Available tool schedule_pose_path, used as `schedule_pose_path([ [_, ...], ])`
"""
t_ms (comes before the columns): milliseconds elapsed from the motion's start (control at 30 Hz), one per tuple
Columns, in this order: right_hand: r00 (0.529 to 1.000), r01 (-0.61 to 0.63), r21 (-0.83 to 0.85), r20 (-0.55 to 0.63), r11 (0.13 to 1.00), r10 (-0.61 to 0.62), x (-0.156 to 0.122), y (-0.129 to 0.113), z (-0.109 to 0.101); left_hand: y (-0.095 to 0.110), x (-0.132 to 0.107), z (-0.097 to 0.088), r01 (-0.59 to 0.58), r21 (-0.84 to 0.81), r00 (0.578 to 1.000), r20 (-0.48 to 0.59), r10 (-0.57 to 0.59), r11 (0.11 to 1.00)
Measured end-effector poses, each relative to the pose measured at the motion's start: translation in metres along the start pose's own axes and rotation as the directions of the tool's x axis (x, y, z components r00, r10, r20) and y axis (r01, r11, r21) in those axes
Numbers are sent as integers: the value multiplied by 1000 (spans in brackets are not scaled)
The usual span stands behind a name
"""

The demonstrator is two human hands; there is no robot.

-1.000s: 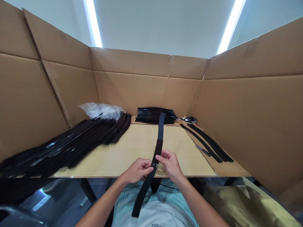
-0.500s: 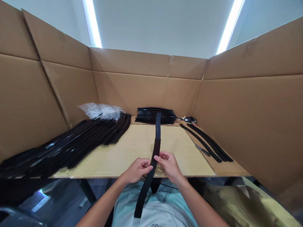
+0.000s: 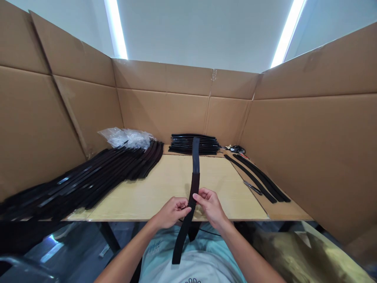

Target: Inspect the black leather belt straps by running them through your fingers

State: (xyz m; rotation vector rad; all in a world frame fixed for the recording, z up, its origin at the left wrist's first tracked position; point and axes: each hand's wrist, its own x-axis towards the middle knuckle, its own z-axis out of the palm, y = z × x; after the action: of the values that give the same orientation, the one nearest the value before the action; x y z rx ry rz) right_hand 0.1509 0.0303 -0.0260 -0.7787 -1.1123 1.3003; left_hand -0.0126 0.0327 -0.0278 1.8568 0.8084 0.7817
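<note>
A long black strip (image 3: pixel 195 182) runs from near my lap up over the table. Its far part is smooth and bluish-black; the nearer part is a matte, dark sleeve-like cover. My left hand (image 3: pixel 173 211) pinches the left edge of this cover between thumb and fingers. Slightly farther up, my right hand (image 3: pixel 209 205) grips the right edge, thumb on top and fingers partly hidden beneath. The cover looks wrinkled between my two thumbs. Its near end hangs down over my shirt.
Many dark strips (image 3: pixel 118 169) lie heaped on the left, beside crumpled clear plastic (image 3: pixel 129 138). A stack of black strips (image 3: pixel 176 144) sits at the back. On the right lie several loose black strips (image 3: pixel 256 179) and a dark, pen-like tool (image 3: pixel 252 188). Cardboard walls (image 3: pixel 161 112) surround the table.
The near end of the black strip has shifted up and slightly right, and its far end sits a little higher. Both hands keep nearly the same place and grip.
</note>
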Motion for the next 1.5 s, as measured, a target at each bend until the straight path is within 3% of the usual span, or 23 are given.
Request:
schedule_pose_path([
  [300,1000,-23,27,-8,999,23,0,1,1,-2,1,-1,-16,46,999,-30,17,999],
  [500,994,48,4,102,999,-49,3,12,-5,-2,0,-1,-33,50,999,11,32,998],
  [633,994,28,-2,104,1000,-27,7,13,-8,-4,1,-1,-22,32,1000,-6,22,999],
  [733,990,26,-5,140,1000,-25,7,11,-8,-5,2,-1,-3,-28,999,-50,1,1000],
  [833,968,-8,-82,250,997,29,5,12,-7,-6,4,-1,-10,-94,989,-149,-4,996],
  [933,935,-41,-199,337,979,108,2,14,-7,-9,7,-1,-25,-118,963,-269,-8,993],
  [1067,918,-70,-259,361,963,164,2,15,-9,-14,9,-1,-35,-113,930,-368,-10,993],
  [1233,897,-121,-227,393,966,204,1,14,-11,-13,10,0,-40,-108,921,-389,-5,993],
  [1500,907,-101,-236,378,967,187,1,15,-12,-8,8,1,-38,-123,928,-372,-10,992],
])
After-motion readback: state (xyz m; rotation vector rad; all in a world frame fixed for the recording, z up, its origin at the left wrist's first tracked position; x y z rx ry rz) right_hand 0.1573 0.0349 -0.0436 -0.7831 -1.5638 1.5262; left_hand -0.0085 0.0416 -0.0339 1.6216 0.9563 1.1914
